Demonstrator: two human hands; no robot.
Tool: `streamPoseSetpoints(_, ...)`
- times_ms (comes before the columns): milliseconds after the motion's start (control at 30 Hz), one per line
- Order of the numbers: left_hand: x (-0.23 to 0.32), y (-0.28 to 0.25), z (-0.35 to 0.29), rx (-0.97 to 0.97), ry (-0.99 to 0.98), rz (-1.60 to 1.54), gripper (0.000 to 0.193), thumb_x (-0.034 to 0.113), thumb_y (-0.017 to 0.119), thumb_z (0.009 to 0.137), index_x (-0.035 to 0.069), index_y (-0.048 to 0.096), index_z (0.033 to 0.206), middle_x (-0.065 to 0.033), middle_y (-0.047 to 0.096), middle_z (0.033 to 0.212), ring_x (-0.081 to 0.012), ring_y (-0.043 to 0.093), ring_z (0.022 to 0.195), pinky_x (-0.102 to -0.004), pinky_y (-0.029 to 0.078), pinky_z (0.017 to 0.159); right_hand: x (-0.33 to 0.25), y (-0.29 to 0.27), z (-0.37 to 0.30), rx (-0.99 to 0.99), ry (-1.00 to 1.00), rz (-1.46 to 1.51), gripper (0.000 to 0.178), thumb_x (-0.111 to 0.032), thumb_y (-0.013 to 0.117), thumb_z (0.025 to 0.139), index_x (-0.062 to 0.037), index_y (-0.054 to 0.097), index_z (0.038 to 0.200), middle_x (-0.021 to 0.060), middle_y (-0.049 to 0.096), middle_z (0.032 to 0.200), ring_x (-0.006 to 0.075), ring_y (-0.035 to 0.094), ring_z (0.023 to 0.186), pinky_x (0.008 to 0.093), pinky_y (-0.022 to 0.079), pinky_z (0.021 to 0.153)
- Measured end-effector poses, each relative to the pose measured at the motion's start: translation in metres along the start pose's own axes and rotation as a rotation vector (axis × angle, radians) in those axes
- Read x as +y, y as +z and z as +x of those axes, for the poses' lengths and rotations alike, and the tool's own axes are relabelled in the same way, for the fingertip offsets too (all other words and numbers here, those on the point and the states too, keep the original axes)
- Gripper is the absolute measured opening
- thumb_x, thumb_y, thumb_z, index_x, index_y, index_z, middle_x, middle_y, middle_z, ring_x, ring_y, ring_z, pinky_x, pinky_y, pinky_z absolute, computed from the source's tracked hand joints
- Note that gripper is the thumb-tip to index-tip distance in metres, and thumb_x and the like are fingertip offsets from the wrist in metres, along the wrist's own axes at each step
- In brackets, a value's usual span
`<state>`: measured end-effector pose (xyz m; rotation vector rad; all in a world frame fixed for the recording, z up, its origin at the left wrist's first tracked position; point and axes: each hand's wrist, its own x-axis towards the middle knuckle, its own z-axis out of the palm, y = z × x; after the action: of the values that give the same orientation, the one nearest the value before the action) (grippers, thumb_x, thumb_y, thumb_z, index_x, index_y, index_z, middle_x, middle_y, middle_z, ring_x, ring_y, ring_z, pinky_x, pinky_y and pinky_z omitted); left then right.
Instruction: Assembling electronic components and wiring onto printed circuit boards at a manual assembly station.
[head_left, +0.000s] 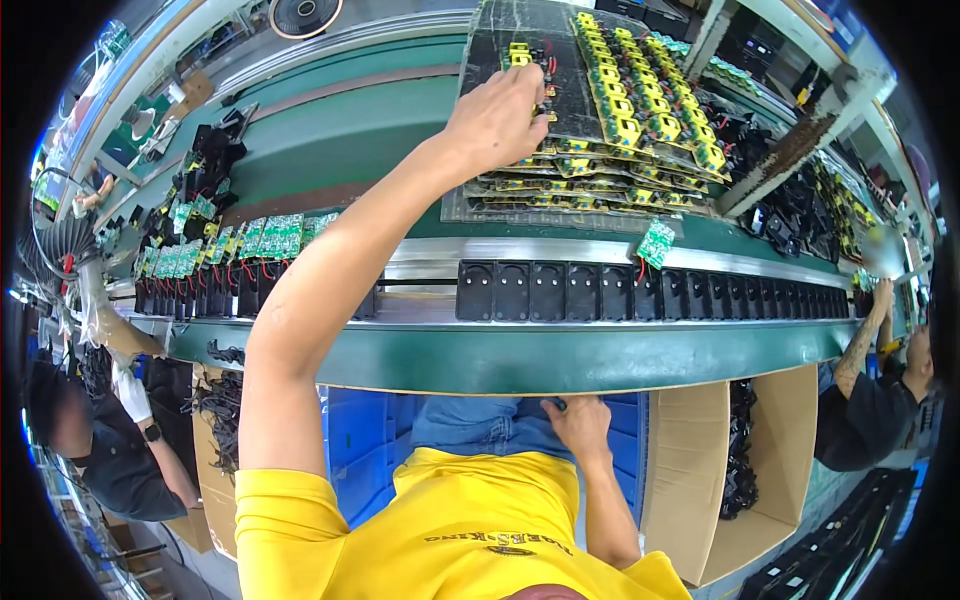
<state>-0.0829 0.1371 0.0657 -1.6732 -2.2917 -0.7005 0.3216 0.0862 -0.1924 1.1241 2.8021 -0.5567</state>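
My left hand (500, 115) reaches far forward over a stack of dark sheets (480, 205) on the conveyor. Its fingers are curled down among circuit boards with yellow components (520, 52); whatever they grip is hidden under them. Red wires show beside the fingertips. Down at the near edge of the green bench, my right hand (582, 425) is in front of my lap. Its fingertips go out of sight at the edge. Across the middle runs a row of black plastic housings (512, 290). One green circuit board (656, 243) on red wires stands up from that row.
Left of the row, several housings carry green boards (280, 237). Black parts (785, 200) heap up behind a metal post (800, 150) at right. Cardboard boxes (690, 470) and a blue bin (360, 450) are under the bench edge. Co-workers (870, 410) sit on both sides.
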Motion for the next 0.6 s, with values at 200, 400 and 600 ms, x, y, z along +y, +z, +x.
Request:
streamPoseSetpoints(200, 0.002, 0.004, -0.004, 0.052, 0.031, 0.001, 0.03, 0.016, 0.072, 0.101, 0.0, 0.059, 0.122, -0.019, 0.075, 0.12, -0.0393, 0.073, 0.112, -0.0511, 0.06, 0.097, 0.008, -0.009, -0.013, -0.013, 0.033, 0.032, 0.045, -0.037, 0.086, 0.096, -0.0117, 0.081, 0.132, 0.0174, 0.085, 0.109, 0.0467, 0.078, 0.087, 0.051, 0.061, 0.075)
streamPoseSetpoints(400, 0.002, 0.005, 0.003, 0.093, 0.085, -0.003, 0.031, 0.013, 0.072, 0.098, -0.002, 0.059, 0.121, -0.0212, 0.074, 0.117, -0.041, 0.073, 0.107, -0.0514, 0.06, 0.096, 0.018, 0.003, -0.016, 0.091, 0.195, 0.168, 0.044, -0.039, 0.078, 0.103, -0.0097, 0.079, 0.137, 0.0181, 0.084, 0.115, 0.0476, 0.078, 0.095, 0.0522, 0.061, 0.079)
streamPoseSetpoints(600, 0.0, 0.0, 0.005, 0.094, 0.123, -0.019, 0.029, 0.011, 0.073, 0.096, 0.001, 0.059, 0.12, -0.0186, 0.074, 0.115, -0.0382, 0.072, 0.101, -0.0503, 0.061, 0.091, -0.022, -0.114, -0.042, -0.268, 0.244, 0.253, 0.042, -0.036, 0.068, 0.109, -0.0052, 0.077, 0.137, 0.0157, 0.083, 0.116, 0.0432, 0.077, 0.099, 0.0474, 0.059, 0.086)
